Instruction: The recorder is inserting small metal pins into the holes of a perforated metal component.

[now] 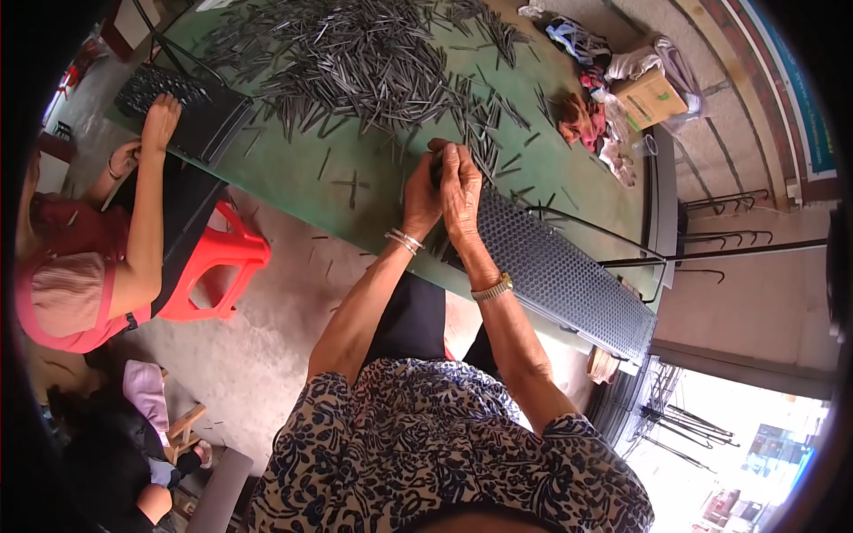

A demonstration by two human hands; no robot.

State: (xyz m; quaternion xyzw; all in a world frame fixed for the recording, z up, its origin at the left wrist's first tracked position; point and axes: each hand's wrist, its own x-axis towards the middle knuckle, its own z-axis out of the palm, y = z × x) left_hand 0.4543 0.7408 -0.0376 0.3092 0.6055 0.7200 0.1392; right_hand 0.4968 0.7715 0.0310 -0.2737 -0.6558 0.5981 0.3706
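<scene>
My left hand and my right hand are pressed together over the near edge of the green table. Both are closed around a small bunch of dark sticks, mostly hidden by the fingers. Just beyond them spreads a big heap of loose, slim dark sticks, with stray ones around it. Beside my right wrist a long perforated dark tray lies along the table edge, its surface full of small holes.
At left a co-worker's hand rests over another dark tray. A red plastic stool stands below. Rags, a cardboard box and a clear cup sit at far right. Thin metal rods cross the perforated tray's far side.
</scene>
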